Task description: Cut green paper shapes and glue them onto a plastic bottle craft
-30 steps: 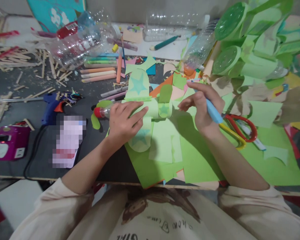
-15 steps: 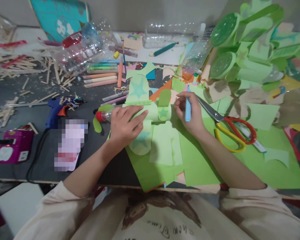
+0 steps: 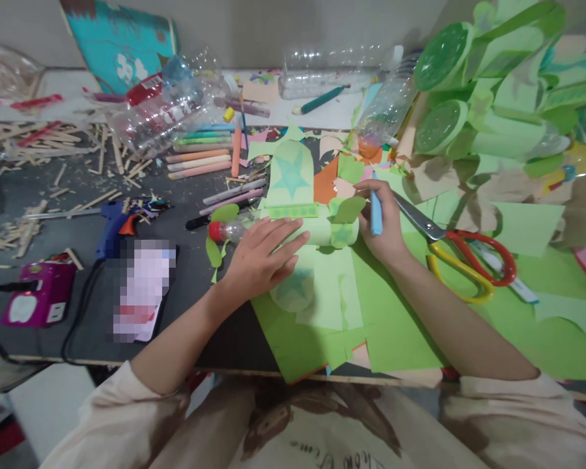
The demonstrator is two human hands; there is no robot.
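A plastic bottle wrapped in light green paper (image 3: 317, 229) lies on its side on the table, red cap to the left. Paper wings with teal stars (image 3: 291, 174) stick out from it. My left hand (image 3: 264, 255) rests flat on the bottle's body, fingers stretched out. My right hand (image 3: 385, 220) is closed round a light blue pen (image 3: 376, 212) held upright, its fingers touching the green tail piece (image 3: 348, 208) at the bottle's right end.
Red and yellow scissors (image 3: 456, 254) lie just right of my right hand. Green paper sheets (image 3: 542, 339) cover the table's right side. Markers (image 3: 200, 156), empty bottles (image 3: 176, 111), a blue glue gun (image 3: 112, 225), wooden sticks (image 3: 39, 143) and a pink box (image 3: 39, 293) lie left.
My right hand has turned the blue pen upright and moved left to the bottle's tail end. The left hand's fingers have flattened on the bottle.
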